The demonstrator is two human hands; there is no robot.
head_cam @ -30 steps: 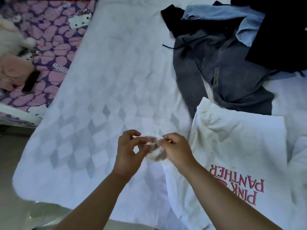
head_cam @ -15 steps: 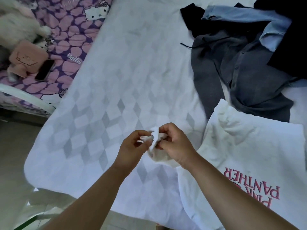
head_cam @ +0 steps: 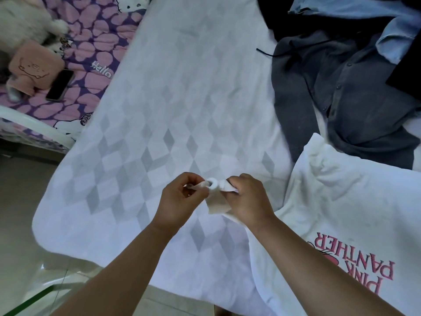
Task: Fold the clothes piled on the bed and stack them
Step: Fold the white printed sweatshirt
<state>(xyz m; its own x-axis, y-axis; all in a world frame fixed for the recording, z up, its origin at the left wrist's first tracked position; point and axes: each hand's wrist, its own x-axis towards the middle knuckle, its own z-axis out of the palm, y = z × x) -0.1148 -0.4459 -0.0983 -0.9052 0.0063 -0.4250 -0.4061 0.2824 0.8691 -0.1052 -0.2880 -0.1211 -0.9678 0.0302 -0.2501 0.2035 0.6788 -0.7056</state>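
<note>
The person holds a small white garment (head_cam: pixel 216 200) just above the bed (head_cam: pixel 159 110), low of centre. The left hand (head_cam: pixel 182 199) pinches its rolled end from nine o'clock; the right hand (head_cam: pixel 248 199) grips the other end from three o'clock. Its long axis runs nine to three between them, both hands equally near. The unfolded pile (head_cam: pixel 341 87) lies at one o'clock.
</note>
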